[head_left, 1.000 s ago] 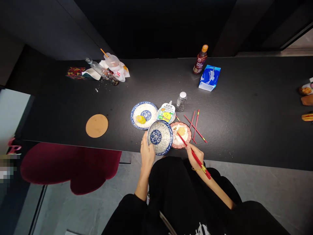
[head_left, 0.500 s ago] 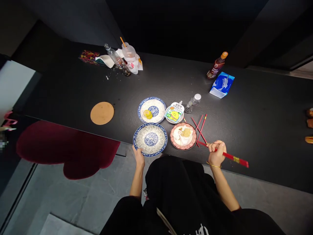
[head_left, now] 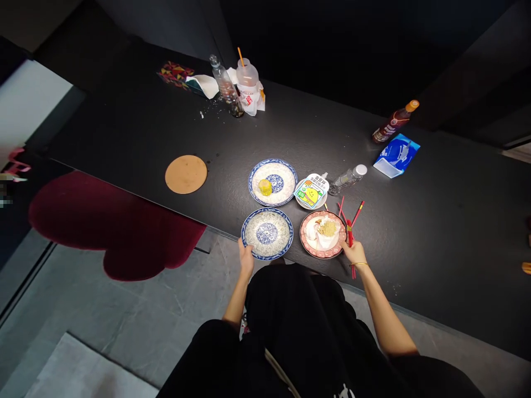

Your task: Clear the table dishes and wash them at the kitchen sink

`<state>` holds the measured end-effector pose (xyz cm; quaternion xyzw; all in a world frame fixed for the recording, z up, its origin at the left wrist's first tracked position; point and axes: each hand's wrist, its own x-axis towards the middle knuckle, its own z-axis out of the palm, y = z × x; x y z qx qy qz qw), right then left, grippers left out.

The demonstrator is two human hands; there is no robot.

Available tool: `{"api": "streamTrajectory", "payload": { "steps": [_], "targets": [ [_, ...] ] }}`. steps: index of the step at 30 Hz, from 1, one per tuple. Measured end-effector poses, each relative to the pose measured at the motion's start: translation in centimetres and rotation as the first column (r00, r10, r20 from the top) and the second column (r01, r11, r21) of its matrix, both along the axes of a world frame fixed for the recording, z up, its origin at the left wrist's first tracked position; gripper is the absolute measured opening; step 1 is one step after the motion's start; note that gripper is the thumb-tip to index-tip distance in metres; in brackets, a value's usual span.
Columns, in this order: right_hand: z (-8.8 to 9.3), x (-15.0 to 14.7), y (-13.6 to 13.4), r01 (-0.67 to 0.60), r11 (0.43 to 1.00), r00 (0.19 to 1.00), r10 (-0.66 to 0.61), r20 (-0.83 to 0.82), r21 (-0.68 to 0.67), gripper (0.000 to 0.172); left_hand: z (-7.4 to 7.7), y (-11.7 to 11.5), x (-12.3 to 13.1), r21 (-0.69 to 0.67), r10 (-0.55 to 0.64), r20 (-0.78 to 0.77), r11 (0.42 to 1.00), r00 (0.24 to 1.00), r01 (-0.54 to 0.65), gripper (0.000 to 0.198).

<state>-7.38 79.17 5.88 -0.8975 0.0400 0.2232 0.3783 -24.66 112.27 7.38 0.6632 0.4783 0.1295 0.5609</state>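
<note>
My left hand (head_left: 246, 260) grips the left rim of a blue-and-white patterned plate (head_left: 267, 254), which bears no food and juts over the counter's front edge. My right hand (head_left: 355, 254) is closed around red chopsticks (head_left: 350, 235), their ends showing above and below it. Its thumb and fingertips touch the right rim of a pink-patterned plate (head_left: 305, 243), where white crumpled stuff and a yellowish-brown piece (head_left: 328, 228) lie. Behind stands another blue-and-white plate (head_left: 286, 193) with a yellow chunk (head_left: 265, 187). More red chopsticks (head_left: 358, 212) lie crossed beside my right hand.
A pouch with a lemon cartoon (head_left: 312, 190) rests on a small white dish, beside a clear white-capped bottle (head_left: 348, 178). Farther right are a sauce bottle (head_left: 392, 126) and a blue packet (head_left: 397, 156). Leftward lie a round cork mat (head_left: 186, 174), a clear bottle (head_left: 227, 88) and a cup (head_left: 248, 77).
My right hand has moved left to the pink plate's rim, and its chopsticks have swung from pointing right to nearly upright in view. My left hand still holds its plate. The view has shifted.
</note>
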Motion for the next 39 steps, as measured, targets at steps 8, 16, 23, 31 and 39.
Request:
{"api": "streamTrajectory", "payload": {
  "steps": [8,16,23,31,39],
  "targets": [
    [5.1,-0.6,-1.4,-0.035,0.996,0.998,0.031,0.048,0.086,0.048,-1.9,-2.8,3.4,-0.1,-0.239,0.041,0.965,0.97,0.242,0.049],
    [4.1,-0.9,2.2,-0.062,0.995,0.998,0.062,0.004,-0.074,0.048,-3.4,-8.2,7.2,-0.227,-0.409,0.143,0.873,0.901,0.432,0.044],
    [3.7,-0.1,2.9,-0.077,0.986,0.993,0.089,0.076,-0.146,0.049,-3.2,-8.5,7.8,-0.262,-0.413,0.089,0.868,0.906,0.422,0.042],
    [3.1,0.6,3.7,-0.139,0.937,0.985,0.166,0.057,-0.32,0.045,-1.8,-7.2,8.4,-0.012,-0.461,-0.068,0.887,0.885,0.461,0.04],
    [6.8,4.9,6.7,0.104,0.995,0.956,-0.098,0.278,-0.007,0.058,0.1,-3.4,19.2,-0.091,-0.467,0.029,0.879,0.884,0.467,0.032]
  ]
}}
